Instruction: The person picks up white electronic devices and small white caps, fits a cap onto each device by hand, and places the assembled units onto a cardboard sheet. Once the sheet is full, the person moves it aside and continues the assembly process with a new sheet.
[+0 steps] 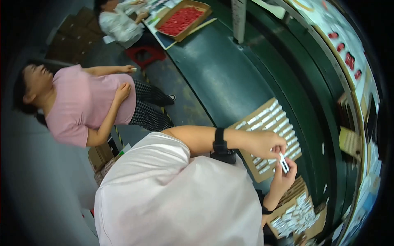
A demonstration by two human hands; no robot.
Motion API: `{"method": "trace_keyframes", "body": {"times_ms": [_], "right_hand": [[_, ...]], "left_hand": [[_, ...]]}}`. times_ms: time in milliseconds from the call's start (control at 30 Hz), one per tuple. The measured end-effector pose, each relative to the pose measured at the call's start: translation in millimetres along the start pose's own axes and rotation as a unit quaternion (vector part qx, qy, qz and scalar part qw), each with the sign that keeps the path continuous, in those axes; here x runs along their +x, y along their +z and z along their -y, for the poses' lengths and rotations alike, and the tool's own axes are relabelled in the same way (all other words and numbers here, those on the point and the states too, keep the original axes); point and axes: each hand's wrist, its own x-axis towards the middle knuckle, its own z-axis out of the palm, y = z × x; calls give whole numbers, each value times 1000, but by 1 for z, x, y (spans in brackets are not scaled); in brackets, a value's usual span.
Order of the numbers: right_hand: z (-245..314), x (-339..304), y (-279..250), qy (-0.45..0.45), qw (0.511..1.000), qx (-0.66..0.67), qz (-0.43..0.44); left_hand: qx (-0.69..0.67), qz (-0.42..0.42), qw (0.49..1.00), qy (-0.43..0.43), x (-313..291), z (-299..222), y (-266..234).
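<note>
White shirt (176, 197) is seen nearest; beyond, a small white piece (284, 163) is pinched near the cardboard tray (259, 178) by the left hand (271, 145) and right hand (287, 173), fingers nearly closed; light edge pressure is advised.

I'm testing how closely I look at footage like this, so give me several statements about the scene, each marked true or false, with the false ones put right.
1. The left hand and right hand hold one small white piece between them. True.
2. The left wrist is bare. False: a black band is around it.
3. White strips lie in rows on a cardboard tray. True.
4. The loose heap at the lower right is red. False: that heap is white.
5. Red pieces fill a shallow cardboard box. True.
6. Whoever wears pink is seated. False: the person in pink is standing.
</note>
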Motion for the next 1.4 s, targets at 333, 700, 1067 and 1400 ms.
{"method": "trace_keyframes", "body": {"times_ms": [333, 700, 1067, 1400], "right_hand": [[47, 1, 28, -129, 990, -49, 22], [54, -18, 24, -72, 997, -19, -14], [46, -22, 6, -163, 979, -122, -32], [-121, -52, -32, 165, 955, -227, -93]], "left_hand": [[17, -34, 999, 17, -35, -24, -25], [53, -42, 997, 33, -37, -33, -12], [101, -14, 993, 62, -23, -26, -2], [146, -42, 988, 9, -16, 10, -19]]}}
